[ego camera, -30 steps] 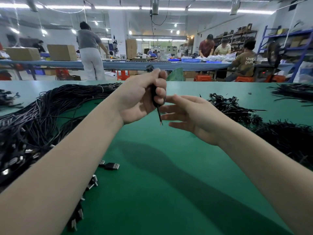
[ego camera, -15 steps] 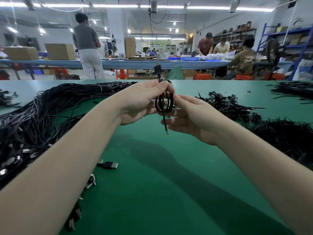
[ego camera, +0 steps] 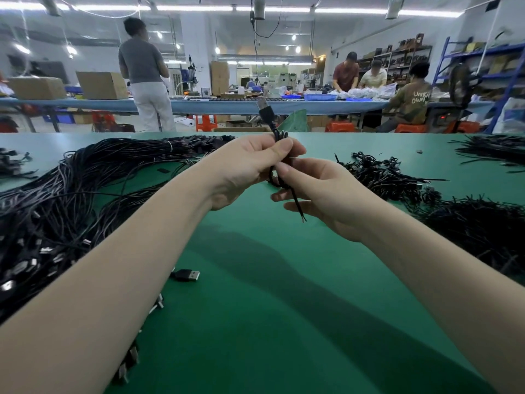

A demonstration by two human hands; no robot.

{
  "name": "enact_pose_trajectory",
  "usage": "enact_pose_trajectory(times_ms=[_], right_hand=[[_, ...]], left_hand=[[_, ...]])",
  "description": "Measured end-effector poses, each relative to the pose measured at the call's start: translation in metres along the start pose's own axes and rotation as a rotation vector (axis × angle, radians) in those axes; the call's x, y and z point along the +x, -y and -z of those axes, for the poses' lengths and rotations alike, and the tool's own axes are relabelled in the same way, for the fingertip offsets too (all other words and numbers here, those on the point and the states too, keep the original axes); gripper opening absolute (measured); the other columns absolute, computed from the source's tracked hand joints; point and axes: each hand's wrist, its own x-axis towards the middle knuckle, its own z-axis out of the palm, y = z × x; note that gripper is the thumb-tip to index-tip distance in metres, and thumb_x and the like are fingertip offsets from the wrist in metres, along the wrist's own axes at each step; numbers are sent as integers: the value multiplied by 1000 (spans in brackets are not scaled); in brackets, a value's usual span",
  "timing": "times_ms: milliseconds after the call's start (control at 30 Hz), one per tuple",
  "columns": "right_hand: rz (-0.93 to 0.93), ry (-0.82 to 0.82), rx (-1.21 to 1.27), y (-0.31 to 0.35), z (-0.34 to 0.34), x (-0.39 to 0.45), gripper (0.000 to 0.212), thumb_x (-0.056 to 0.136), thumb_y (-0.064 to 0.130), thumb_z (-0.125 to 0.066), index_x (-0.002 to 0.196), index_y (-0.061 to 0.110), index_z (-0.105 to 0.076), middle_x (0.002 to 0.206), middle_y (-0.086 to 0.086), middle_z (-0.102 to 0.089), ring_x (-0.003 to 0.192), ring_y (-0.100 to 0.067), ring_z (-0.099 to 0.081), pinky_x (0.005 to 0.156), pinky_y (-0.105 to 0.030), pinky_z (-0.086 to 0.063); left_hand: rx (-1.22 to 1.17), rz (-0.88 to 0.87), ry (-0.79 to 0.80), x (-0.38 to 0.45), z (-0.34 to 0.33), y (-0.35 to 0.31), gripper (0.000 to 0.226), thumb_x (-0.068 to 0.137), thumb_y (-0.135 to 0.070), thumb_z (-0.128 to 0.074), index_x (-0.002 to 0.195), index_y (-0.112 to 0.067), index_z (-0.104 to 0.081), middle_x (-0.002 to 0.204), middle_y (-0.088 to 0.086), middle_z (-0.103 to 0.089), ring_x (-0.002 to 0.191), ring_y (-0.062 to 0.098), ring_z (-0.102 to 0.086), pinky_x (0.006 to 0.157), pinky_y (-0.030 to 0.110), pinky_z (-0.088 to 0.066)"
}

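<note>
Left grip (ego camera: 244,169) clamped the looped black cable (ego camera: 277,177) above the green counter (ego camera: 255,280), USB plug (ego camera: 264,105) pointing up. Right grip (ego camera: 321,194) pinched the same cable just below, tail dangling free.

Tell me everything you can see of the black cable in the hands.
The black cable is thin and rubbery-looking, folded into a bundle of loops. Its USB plug, a metal tip on a black housing, sticks up above the left hand, whose fingers pinch the bundle's middle. The right hand pinches the loops just below with thumb and forefinger. A loose tail hangs down across the right palm. It is held above the green table, touching nothing else.
</note>
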Motion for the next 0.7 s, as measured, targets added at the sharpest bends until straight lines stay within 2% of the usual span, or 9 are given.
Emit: enact_pose_trajectory(times_ms=[67,167,267,333,433,533,600,633,700], right_hand=[[19,-8,-52,-2,-2,0,17,92,29,-61,106,20,-61,87,11,-70,77,-9,-68,76,-29,-53],[3,-1,-55,-4,-6,0,31,92,34,-60,120,23,-53,87,4,-70,79,-14,-71,76,-30,-55],[76,-45,-151,-4,-9,-1,14,96,31,-53,103,19,-55,76,5,-62,68,-11,-66,71,-30,-53],[143,-74,-274,-4,-12,-2,18,97,29,-50,89,13,-53,72,1,-53,61,-9,-56,67,-30,-52],[191,-96,-362,-7,-16,-1,35,97,30,-50,92,-5,-49,70,-4,-41,60,-12,-42,60,-34,-46],[189,-127,-443,-8,-16,0,31,97,34,-47,97,3,-50,72,-5,-45,64,-15,-42,58,-48,-46],[217,-118,-451,-9,-15,1,12,99,32,-42,103,23,-50,80,2,-55,61,-3,-48,61,-41,-50],[236,-112,-441,-9,-15,1,9,100,28,-40,107,29,-46,84,7,-56,59,3,-49,56,-29,-51],[229,-104,-400,-11,-15,3,17,101,21,-36,117,25,-41,89,7,-54,66,5,-52,59,-22,-51]], left_hand=[[40,-26,2,0,-1,0,22,98,-23,-49,89,-20,-69,79,-8,-71,76,4,-62,72,17,-50],[96,-69,-37,1,-4,1,23,98,-23,-50,87,-23,-70,79,-10,-70,76,3,-62,68,17,-51],[86,-106,-70,2,-9,5,23,99,-22,-49,88,-22,-69,79,-6,-64,64,6,-59,58,21,-47],[98,-130,-93,3,-12,8,24,99,-21,-49,86,-24,-69,81,-6,-62,66,3,-59,59,18,-46],[101,-155,-116,4,-16,12,25,99,-21,-50,83,-28,-69,80,-12,-62,73,-4,-59,67,11,-46],[109,-175,-97,4,-20,12,27,99,-19,-51,83,-30,-70,77,-17,-66,79,-5,-60,71,9,-45],[107,-189,-88,4,-22,13,27,99,-18,-51,83,-29,-69,76,-19,-67,80,-5,-61,71,9,-45],[100,-194,-93,4,-23,13,26,99,-17,-50,84,-28,-70,76,-18,-67,79,-4,-62,69,10,-47],[91,-185,-102,4,-26,15,26,99,-18,-50,84,-27,-70,76,-14,-67,72,0,-62,60,17,-50]])
